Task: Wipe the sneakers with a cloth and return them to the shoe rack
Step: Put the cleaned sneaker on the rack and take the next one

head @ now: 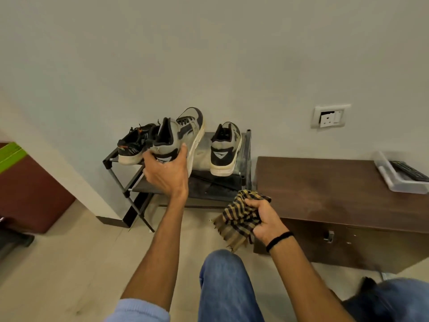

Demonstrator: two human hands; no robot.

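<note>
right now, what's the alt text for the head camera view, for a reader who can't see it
A person's left hand grips the heel of a grey-and-black sneaker, tilted above the shoe rack, while the right hand holds a checked cloth. Its mate and a black sneaker stand on the top shelf.

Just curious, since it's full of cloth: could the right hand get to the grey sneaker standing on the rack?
Probably yes. The right hand grips the cloth just below and in front of the grey sneaker on the rack; nothing lies between them.
</note>
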